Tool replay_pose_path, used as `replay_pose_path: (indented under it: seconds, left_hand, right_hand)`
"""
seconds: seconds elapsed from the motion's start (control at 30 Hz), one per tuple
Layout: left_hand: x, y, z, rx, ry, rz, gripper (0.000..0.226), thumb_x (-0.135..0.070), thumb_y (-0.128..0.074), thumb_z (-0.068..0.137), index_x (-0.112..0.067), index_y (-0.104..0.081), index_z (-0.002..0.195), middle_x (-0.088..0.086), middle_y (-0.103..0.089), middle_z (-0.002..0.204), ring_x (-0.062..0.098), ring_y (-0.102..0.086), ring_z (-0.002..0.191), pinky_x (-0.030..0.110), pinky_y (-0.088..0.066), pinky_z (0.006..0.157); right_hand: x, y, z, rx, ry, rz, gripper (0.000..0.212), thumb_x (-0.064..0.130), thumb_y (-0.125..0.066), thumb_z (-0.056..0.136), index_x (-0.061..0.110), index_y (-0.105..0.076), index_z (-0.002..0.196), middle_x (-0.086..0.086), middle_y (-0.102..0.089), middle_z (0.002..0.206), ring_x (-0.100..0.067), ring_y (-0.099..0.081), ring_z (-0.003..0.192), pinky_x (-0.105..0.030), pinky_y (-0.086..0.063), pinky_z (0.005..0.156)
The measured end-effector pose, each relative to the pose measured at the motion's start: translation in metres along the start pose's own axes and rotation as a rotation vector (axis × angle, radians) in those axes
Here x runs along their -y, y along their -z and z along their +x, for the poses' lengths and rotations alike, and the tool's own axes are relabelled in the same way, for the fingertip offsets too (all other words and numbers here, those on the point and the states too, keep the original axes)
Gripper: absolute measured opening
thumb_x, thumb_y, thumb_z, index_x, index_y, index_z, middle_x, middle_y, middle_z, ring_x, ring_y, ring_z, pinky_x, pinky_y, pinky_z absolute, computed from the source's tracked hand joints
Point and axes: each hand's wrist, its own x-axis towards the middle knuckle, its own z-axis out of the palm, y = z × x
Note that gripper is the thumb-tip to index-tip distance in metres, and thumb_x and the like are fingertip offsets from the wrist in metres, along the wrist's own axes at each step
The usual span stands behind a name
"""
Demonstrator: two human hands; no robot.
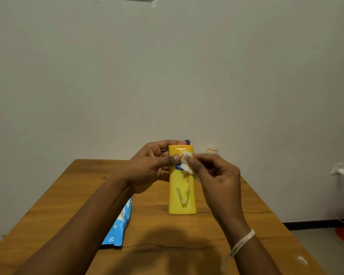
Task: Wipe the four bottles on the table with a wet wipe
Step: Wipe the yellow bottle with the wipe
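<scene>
- Yellow plastic lotion bottle [182,192] stands upright near the middle of the wooden surface [72,195], cap end up.
- My left hand [149,167] grips its upper part: thumb across the front below the cap, fingers [163,143] curled over the top and behind.
- My right hand [216,175] pinches a small crumpled white wet wipe [187,162] against the bottle's front, just beside the left thumb.
- I see a purple cap [187,142] behind the bottle and a pale orange-banded cap [213,150] to its right.
- Blue wipes packet [119,227] lies under my left forearm.
</scene>
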Motion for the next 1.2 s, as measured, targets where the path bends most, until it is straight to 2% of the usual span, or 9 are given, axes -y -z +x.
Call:
replay_pose_path:
  seconds: [0.13, 0.33, 0.5, 0.6, 0.77, 0.83, 0.93, 1.07, 1.2]
  left_hand:
    - [0.005, -0.006, 0.000, -0.015, -0.053, -0.007, 0.039, -0.013, -0.062, 0.093, -0.008, -0.059, 0.132, 0.018, -0.072, 0.116, 0.032, -0.071, 0.104, 0.040, -0.060, 0.078]
    - [0.004, 0.005, 0.002, -0.145, -0.064, -0.086, 0.041, -0.017, -0.063, 0.090, -0.012, -0.061, 0.130, 0.017, -0.072, 0.117, 0.029, -0.072, 0.100, 0.039, -0.061, 0.072]
    - [0.014, -0.006, 0.001, 0.041, -0.023, 0.042, 0.037, -0.011, -0.055, 0.099, -0.012, -0.058, 0.136, 0.016, -0.069, 0.121, 0.030, -0.069, 0.108, 0.043, -0.060, 0.084]
    - [0.015, -0.007, 0.003, 0.063, -0.066, 0.085, 0.033, -0.013, -0.050, 0.103, -0.010, -0.058, 0.135, 0.021, -0.068, 0.120, 0.036, -0.068, 0.110, 0.049, -0.059, 0.088]
    - [0.020, 0.010, 0.018, -0.166, -0.126, -0.041, 0.028, -0.010, -0.054, 0.101, -0.009, -0.064, 0.126, 0.018, -0.073, 0.109, 0.029, -0.072, 0.095, 0.040, -0.061, 0.072]
    - [0.028, 0.019, 0.030, -0.250, -0.129, -0.041, 0.025, -0.008, -0.059, 0.098, -0.009, -0.066, 0.122, 0.010, -0.076, 0.101, 0.025, -0.073, 0.091, 0.037, -0.060, 0.067]
    - [0.046, 0.029, 0.059, -0.308, -0.117, 0.079, 0.026, -0.008, -0.072, 0.089, -0.013, -0.069, 0.115, 0.003, -0.076, 0.095, 0.021, -0.074, 0.089, 0.035, -0.061, 0.065]
    - [0.079, 0.030, 0.123, -0.284, -0.091, 0.321, 0.027, -0.011, -0.081, 0.082, -0.019, -0.068, 0.104, 0.000, -0.073, 0.103, 0.016, -0.073, 0.088, 0.030, -0.061, 0.064]
    - [0.108, 0.026, 0.207, -0.203, -0.099, 0.556, 0.027, -0.009, -0.079, 0.084, -0.016, -0.067, 0.107, 0.001, -0.067, 0.110, 0.016, -0.071, 0.093, 0.018, -0.058, 0.060]
  right_hand:
    - [0.011, 0.001, 0.026, -0.029, 0.049, -0.022, 0.014, 0.021, -0.076, 0.086, 0.016, -0.078, 0.098, 0.005, -0.076, 0.091, -0.008, -0.072, 0.088, -0.022, -0.059, 0.070]
    - [-0.012, 0.015, -0.044, 0.105, 0.147, -0.304, 0.021, 0.036, -0.070, 0.083, 0.027, -0.077, 0.100, 0.016, -0.069, 0.095, -0.005, -0.067, 0.093, -0.017, -0.057, 0.067]
    - [-0.006, 0.010, -0.018, 0.034, 0.270, -0.419, 0.016, 0.016, -0.075, 0.086, 0.016, -0.077, 0.102, 0.004, -0.068, 0.093, -0.007, -0.064, 0.086, -0.025, -0.057, 0.067]
    - [0.002, 0.007, 0.007, -0.011, 0.341, -0.409, 0.016, 0.013, -0.072, 0.088, 0.011, -0.076, 0.104, -0.001, -0.067, 0.094, -0.008, -0.064, 0.087, -0.023, -0.057, 0.069]
    - [-0.027, 0.014, -0.032, 0.302, 0.395, -0.503, 0.019, 0.018, -0.070, 0.088, 0.016, -0.072, 0.107, 0.004, -0.062, 0.102, -0.006, -0.059, 0.097, -0.020, -0.054, 0.076]
    - [-0.046, 0.026, -0.037, 0.343, 0.370, -0.499, 0.017, 0.016, -0.071, 0.088, 0.017, -0.073, 0.105, 0.004, -0.064, 0.099, -0.006, -0.060, 0.095, -0.021, -0.053, 0.076]
    - [-0.073, 0.051, -0.018, 0.195, 0.220, -0.464, 0.016, 0.006, -0.076, 0.084, 0.016, -0.077, 0.096, 0.006, -0.068, 0.091, -0.006, -0.064, 0.085, -0.023, -0.054, 0.070]
    - [-0.116, 0.072, 0.003, 0.170, 0.109, -0.498, 0.016, 0.006, -0.075, 0.085, 0.020, -0.077, 0.093, 0.012, -0.067, 0.090, -0.005, -0.065, 0.086, -0.011, -0.050, 0.067]
    - [-0.170, 0.082, 0.018, 0.184, -0.019, -0.529, 0.014, 0.011, -0.074, 0.086, 0.023, -0.077, 0.094, 0.015, -0.067, 0.090, -0.004, -0.065, 0.088, -0.017, -0.055, 0.069]
